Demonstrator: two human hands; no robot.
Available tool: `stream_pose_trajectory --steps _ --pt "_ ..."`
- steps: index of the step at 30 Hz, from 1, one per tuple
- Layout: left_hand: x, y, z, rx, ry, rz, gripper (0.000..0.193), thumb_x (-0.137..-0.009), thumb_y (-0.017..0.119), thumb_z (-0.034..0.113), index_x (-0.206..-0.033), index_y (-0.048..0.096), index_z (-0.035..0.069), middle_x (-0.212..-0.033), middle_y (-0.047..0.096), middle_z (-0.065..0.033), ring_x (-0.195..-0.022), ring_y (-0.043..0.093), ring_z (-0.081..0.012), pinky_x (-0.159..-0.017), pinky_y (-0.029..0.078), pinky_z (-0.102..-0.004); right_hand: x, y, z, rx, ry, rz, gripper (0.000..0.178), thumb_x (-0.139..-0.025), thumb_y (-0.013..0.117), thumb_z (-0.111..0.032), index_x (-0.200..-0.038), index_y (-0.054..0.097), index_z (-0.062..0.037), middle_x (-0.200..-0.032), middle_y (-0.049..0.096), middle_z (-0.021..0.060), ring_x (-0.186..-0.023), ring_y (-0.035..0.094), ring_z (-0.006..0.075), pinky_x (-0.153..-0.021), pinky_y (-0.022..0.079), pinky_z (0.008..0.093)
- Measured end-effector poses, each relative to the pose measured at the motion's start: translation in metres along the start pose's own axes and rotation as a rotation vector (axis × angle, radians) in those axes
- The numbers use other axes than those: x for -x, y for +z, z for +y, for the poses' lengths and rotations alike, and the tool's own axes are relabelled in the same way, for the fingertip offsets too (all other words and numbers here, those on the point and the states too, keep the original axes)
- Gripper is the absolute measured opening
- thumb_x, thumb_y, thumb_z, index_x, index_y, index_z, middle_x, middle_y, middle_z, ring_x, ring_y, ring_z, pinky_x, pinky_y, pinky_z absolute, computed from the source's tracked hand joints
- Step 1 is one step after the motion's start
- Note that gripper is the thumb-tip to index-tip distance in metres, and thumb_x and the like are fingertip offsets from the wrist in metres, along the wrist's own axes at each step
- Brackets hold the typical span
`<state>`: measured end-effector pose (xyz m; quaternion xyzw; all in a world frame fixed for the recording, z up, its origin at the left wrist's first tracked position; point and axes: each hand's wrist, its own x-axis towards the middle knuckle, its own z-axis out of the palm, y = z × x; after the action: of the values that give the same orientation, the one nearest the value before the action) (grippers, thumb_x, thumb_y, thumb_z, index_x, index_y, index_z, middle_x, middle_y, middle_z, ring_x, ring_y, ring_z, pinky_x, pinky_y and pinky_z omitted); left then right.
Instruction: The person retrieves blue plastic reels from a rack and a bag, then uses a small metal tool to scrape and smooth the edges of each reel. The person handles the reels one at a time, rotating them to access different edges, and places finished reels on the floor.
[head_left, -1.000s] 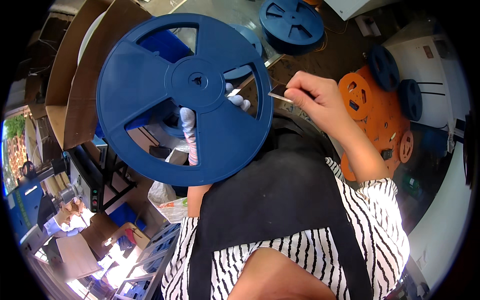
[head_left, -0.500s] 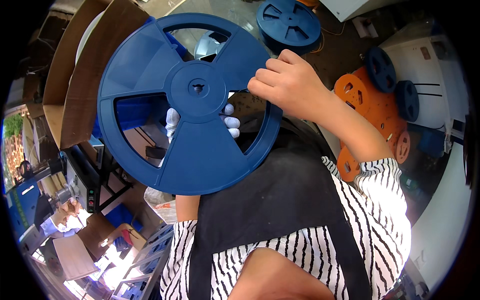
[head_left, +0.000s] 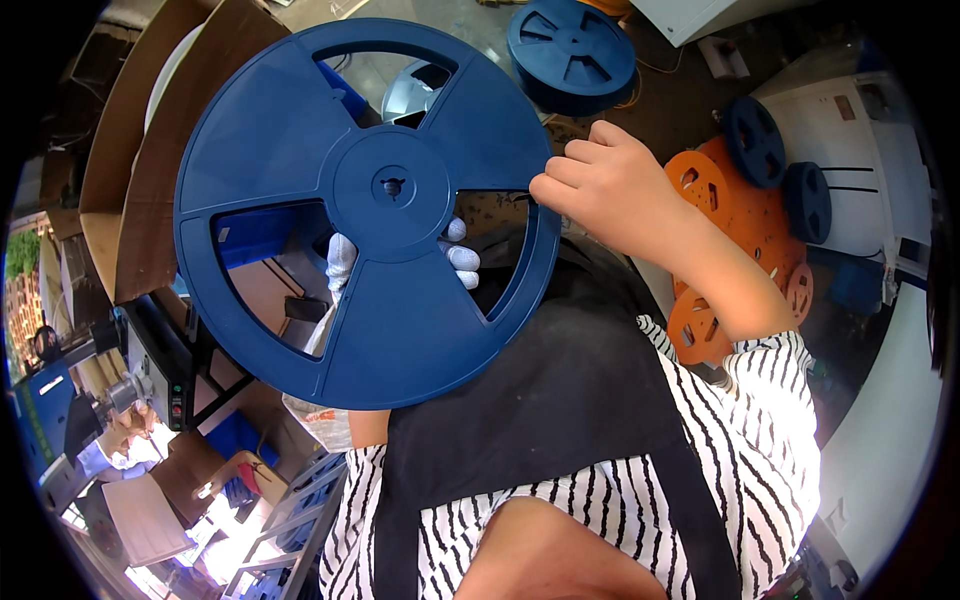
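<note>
A large blue plastic reel point(head_left: 400, 330) with three wide openings is held up before me, its flat face toward me. My left hand point(head_left: 341, 262), in a white glove, grips it from underneath. Its fingertips show through the lower openings on both sides of the hub, while the palm is hidden behind the reel. At the reel's right rim is my bare right hand point(head_left: 603, 185), its fingers curled and pinched together. Whatever the pinch holds, if anything, is too small to make out. A small dark bit shows on the rim by those fingers.
More blue reels point(head_left: 572, 50) lie stacked at the back. An orange stand point(head_left: 745, 225) with orange and blue reels is at the right, beside a white cabinet point(head_left: 830, 130). A cardboard box point(head_left: 150, 180) stands at the left, with a black machine point(head_left: 160, 365) below it.
The reel has shifted slightly left and tilted a little. My right hand has moved right and down, from over the reel's edge to just outside its rim, still curled.
</note>
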<state>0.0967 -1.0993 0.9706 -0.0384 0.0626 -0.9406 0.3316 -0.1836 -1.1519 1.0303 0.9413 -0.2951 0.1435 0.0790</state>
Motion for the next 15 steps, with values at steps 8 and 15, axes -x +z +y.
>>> stream_pose_trajectory --steps 8,15 --pt "-0.011 0.009 0.004 -0.355 0.402 0.081 0.089 -0.075 0.082 0.035 -0.141 0.039 -0.006 -0.129 0.057 -0.0229 -0.12 0.058 -0.0394 -0.102 0.051 -0.0493 -0.023 -0.012 0.013 -1.296 0.838 0.184 0.015 -0.098 0.06 -0.019 -0.092 0.061 -0.0061 -0.07 0.054 -0.0042 -0.064 0.048 0.0025 -0.056 0.037 0.0212" --pt "-0.042 0.002 0.037 -1.56 0.706 0.481 0.088 -0.065 0.092 0.031 -0.136 0.048 0.003 -0.133 0.055 -0.0128 -0.123 0.057 -0.0276 -0.108 0.047 -0.0475 -0.054 0.006 -0.011 -1.627 0.828 -0.098 0.022 -0.097 0.06 -0.027 -0.088 0.062 -0.0066 -0.071 0.054 -0.0039 -0.064 0.049 0.0039 -0.057 0.039 0.0206"
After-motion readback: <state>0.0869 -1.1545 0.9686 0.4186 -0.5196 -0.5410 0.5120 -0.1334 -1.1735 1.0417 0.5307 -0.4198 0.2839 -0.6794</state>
